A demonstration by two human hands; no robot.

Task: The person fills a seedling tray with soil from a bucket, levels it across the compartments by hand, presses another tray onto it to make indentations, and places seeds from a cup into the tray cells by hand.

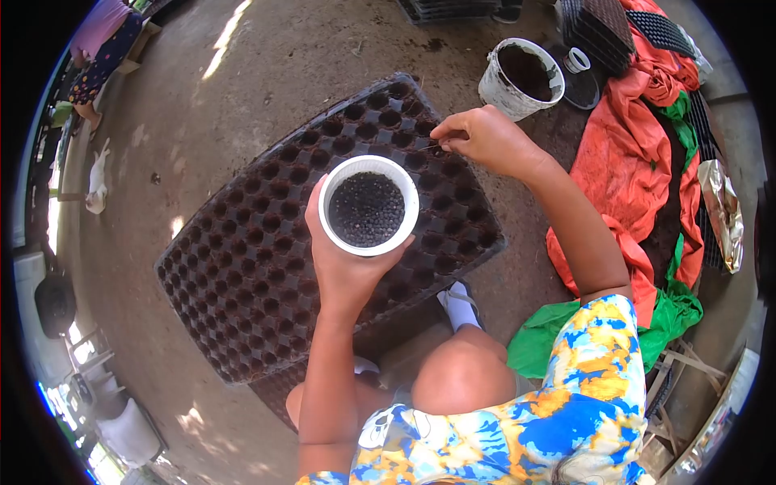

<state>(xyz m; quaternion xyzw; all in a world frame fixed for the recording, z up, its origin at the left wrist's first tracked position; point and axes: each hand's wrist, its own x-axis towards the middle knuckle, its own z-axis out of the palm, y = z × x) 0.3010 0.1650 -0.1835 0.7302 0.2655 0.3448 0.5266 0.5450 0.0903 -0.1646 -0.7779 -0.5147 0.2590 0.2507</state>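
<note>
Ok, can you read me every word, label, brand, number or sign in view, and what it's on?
There is no readable text.
White cup in the left hand: no lettering visible.
White bucket: smeared, no label I can make out.
Crinkled foil: any print is too small to read.

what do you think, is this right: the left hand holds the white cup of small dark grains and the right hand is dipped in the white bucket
Not quite: the right hand isn't in the white bucket. The head view shows its fingertips over the dark celled tray. The left hand does hold the white cup of grains.
</note>
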